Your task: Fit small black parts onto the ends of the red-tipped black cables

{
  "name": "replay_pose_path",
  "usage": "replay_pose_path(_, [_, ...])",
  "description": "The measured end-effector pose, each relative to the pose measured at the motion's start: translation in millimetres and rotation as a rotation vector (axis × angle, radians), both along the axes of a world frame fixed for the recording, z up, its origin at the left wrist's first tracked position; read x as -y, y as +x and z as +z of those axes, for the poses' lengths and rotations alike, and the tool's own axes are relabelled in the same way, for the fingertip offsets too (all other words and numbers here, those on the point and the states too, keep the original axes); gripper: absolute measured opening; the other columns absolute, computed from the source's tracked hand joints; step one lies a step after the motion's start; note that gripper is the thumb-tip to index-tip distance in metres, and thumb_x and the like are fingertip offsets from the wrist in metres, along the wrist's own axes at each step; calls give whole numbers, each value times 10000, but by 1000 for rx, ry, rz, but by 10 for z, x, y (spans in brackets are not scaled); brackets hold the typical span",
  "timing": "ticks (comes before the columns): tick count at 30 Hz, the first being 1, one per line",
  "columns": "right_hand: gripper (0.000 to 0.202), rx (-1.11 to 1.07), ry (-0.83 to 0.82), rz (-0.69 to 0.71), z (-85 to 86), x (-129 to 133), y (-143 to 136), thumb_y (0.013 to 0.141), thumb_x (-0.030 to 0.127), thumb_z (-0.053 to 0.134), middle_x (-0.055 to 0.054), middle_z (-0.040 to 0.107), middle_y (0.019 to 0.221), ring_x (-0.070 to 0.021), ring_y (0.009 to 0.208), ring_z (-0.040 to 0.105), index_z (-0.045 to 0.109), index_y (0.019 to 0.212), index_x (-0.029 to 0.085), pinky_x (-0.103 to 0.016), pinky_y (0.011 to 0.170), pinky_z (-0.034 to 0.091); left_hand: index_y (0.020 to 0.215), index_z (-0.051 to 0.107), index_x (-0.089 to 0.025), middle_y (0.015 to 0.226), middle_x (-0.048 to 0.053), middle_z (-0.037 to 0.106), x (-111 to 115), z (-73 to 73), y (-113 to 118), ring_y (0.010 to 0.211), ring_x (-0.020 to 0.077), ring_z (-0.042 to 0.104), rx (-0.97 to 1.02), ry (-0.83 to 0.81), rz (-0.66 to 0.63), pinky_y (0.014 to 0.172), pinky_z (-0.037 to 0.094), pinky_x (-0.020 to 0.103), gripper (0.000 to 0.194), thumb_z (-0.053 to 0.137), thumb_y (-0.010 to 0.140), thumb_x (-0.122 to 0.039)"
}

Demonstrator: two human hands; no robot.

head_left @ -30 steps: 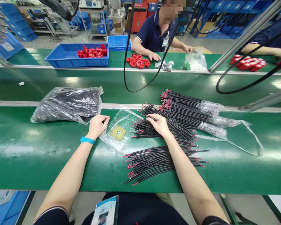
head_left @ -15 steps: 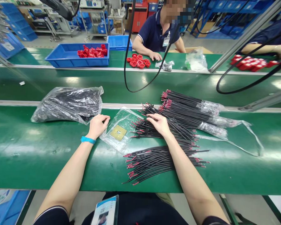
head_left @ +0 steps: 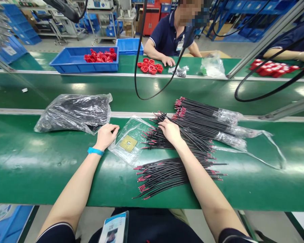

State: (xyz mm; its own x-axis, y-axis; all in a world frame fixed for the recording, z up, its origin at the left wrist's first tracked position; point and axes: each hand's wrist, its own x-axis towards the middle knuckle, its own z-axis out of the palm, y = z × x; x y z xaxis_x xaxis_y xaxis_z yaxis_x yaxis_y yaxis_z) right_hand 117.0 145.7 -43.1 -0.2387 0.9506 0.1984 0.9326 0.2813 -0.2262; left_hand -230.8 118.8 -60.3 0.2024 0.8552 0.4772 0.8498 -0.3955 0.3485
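My left hand [head_left: 106, 135] rests closed between the clear bag of black parts [head_left: 74, 113] and a flat clear plastic bag [head_left: 128, 158]; whether its curled fingers hold anything is too small to tell. A yellowish square plate with a hole [head_left: 128, 143] lies on the flat bag. My right hand [head_left: 170, 131] is over the middle pile of black cables with red ends [head_left: 190, 138], its fingertips pressed together at the cables; what they pinch is hidden. Nearer me lies another spread of black cables [head_left: 164, 173]. Wrapped cable bundles [head_left: 207, 118] lie at the back right.
Across the green bench [head_left: 53, 168], a blue tray [head_left: 83, 64] holds red parts. A person [head_left: 167, 37] sits behind red rings [head_left: 150, 66]. Another person's arm [head_left: 286, 53] is near red and white parts [head_left: 273, 68]. A black cable [head_left: 152, 98] hangs in front.
My right hand has shifted slightly left and up over the cables, its fingers now more curled down. My left hand has hardly moved.
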Motion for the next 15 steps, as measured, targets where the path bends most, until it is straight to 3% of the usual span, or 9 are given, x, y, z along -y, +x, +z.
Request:
replay_pose_path(5, [224,175,-15,18,78,-108,-72,950,314,559,-81,656,963,-186,841,624,736,968,177,-295,681,385,901,728,-189,855,39,732,2,-3,0,801,188,638,12,6,-7,783,474,306,243,528,950,-318])
replay_pose_path(15, [176,-154,201,198,-98,-70,60,966,285,504,-75,640,958,-208,922,553,647,973,183,-313,860,423,907,727,-191,860,43,729,-5,-9,0,808,189,636,18,-6,-6,786,471,313,251,519,952,-324])
